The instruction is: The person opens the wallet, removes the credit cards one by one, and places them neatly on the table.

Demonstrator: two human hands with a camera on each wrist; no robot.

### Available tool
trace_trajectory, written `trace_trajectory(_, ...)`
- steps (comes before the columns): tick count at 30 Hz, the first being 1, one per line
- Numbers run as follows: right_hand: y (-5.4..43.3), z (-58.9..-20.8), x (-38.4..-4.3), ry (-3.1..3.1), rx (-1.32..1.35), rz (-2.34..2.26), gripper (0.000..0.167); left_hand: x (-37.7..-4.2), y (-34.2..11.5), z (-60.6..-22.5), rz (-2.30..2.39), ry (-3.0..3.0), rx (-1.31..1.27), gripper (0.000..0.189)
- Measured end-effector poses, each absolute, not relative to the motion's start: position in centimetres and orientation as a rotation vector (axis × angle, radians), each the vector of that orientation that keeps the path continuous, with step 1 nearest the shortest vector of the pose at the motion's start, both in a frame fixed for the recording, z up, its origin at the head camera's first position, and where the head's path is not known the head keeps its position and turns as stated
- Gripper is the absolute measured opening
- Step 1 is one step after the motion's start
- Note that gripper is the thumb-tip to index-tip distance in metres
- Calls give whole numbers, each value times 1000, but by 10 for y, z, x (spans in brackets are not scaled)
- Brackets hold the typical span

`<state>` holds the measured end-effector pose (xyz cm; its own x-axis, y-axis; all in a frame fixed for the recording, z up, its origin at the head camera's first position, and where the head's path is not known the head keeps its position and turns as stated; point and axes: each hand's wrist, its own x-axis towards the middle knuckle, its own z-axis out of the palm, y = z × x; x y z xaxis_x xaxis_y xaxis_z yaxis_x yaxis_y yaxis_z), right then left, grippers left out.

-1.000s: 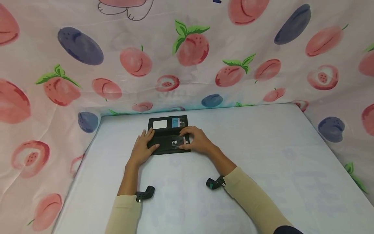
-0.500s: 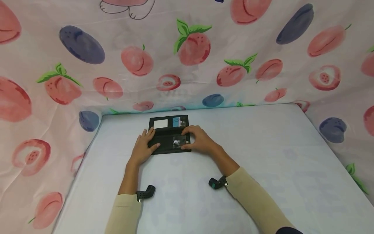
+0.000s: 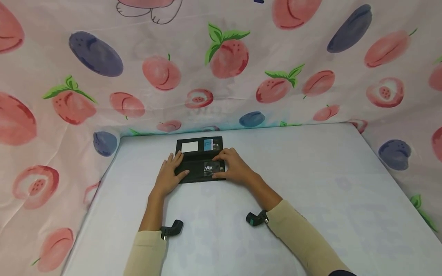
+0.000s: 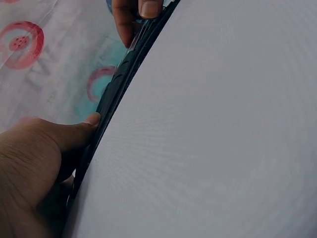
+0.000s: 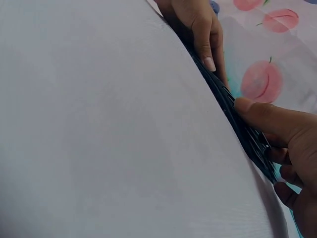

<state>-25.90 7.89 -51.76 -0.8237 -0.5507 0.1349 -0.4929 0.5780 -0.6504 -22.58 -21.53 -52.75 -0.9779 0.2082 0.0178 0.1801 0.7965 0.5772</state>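
Note:
A black wallet [image 3: 195, 169] lies unfolded near the table's back edge in the head view. My left hand [image 3: 167, 173] rests on its left side, fingers spread and fairly straight, with the thumb on the lower panel. On that panel's right half is a dark card [image 3: 208, 169] printed "Vip". My right hand [image 3: 235, 166] holds this card between thumb and curled index finger, at its lower and upper edges. Both wrist views show the wallet edge-on, with the left thumb [image 4: 84, 131] and right thumb [image 5: 262, 115] at its near edge. The card is not readable there.
The wallet's upper panel holds a white rectangle [image 3: 190, 147] and a blue card [image 3: 208, 144]. A white cloth [image 3: 310, 184] covers the table. Fruit-printed fabric [image 3: 193, 46] rises behind it and at both sides.
The "Vip" print on the card has become clearer over the last second. My right fingers have shifted slightly at the card. The left hand stays in place on the wallet.

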Motion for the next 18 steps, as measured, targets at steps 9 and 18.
trace_trajectory(9, 78, -516, -259, 2714, -872, -1113, 55, -227, -215, -527, 955, 2931, 326, 77)
trace_trajectory(18, 78, -519, -262, 2695, -873, -1139, 54, -227, -214, -527, 935, 2933, 299, 77)
